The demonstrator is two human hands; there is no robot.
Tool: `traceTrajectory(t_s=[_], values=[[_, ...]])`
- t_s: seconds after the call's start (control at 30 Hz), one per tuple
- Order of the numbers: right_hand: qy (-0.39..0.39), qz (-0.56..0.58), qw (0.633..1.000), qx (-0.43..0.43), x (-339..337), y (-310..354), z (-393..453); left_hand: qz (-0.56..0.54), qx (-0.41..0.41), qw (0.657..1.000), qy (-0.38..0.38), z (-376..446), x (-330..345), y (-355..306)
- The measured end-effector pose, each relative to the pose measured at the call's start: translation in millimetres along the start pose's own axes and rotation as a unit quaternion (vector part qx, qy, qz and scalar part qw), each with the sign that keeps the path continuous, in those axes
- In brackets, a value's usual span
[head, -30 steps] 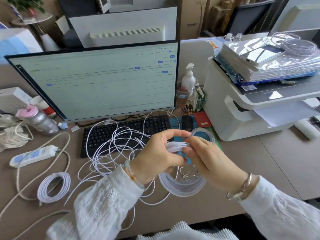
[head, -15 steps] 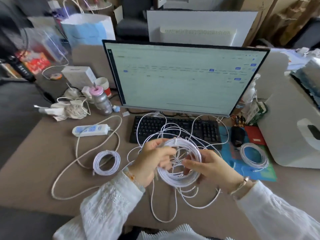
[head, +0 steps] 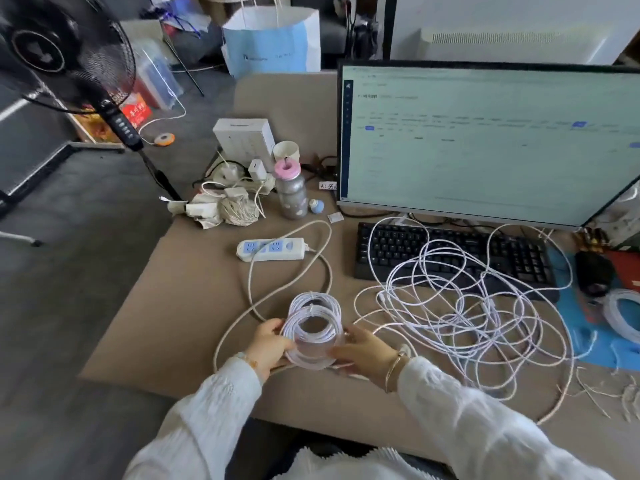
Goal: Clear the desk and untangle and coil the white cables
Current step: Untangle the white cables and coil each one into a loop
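Observation:
A coiled white cable lies low over the desk near its front edge, held between my left hand and my right hand. It overlaps a second white coil lying just behind it. A big loose tangle of white cable spreads to the right, over the black keyboard. Another white coil rests on the blue mat at the right edge.
A white power strip with a beige cord looping toward my hands lies left of the keyboard. Behind it are a wad of chargers and cords, a grey bottle and a white box. The monitor stands behind; a fan stands left.
The view swung left. My hands carried the finished coil from in front of the keyboard down to the left, onto the earlier coil by the power strip cord.

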State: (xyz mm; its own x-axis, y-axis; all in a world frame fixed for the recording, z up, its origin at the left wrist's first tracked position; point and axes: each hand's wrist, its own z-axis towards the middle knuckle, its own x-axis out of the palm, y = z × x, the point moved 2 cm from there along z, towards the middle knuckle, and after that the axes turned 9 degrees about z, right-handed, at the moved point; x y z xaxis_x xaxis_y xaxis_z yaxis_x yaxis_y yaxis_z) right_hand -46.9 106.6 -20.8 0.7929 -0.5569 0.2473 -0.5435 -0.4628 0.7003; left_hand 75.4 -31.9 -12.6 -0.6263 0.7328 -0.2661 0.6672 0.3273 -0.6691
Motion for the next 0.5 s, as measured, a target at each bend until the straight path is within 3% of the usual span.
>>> traceTrajectory(t_s=[0.17,0.33,0.43,0.5], values=[[-0.045,-0.020,0.999,0.012,27.5,-18.5,17.3,0.115,0.022,0.992,-0.045,41.1,-45.6,31.0],[-0.157,-0.098,0.982,-0.035,7.2,-11.0,7.2,0.196,0.059,0.978,-0.041,62.9,-50.8,28.4],[-0.181,-0.235,0.952,-0.069,-7.0,-5.4,-6.4,0.207,0.054,0.976,-0.035,75.3,-44.3,26.1],[-0.184,-0.370,0.907,-0.077,-14.1,-4.7,-14.8,0.205,0.045,0.977,-0.035,82.5,-38.9,24.8]])
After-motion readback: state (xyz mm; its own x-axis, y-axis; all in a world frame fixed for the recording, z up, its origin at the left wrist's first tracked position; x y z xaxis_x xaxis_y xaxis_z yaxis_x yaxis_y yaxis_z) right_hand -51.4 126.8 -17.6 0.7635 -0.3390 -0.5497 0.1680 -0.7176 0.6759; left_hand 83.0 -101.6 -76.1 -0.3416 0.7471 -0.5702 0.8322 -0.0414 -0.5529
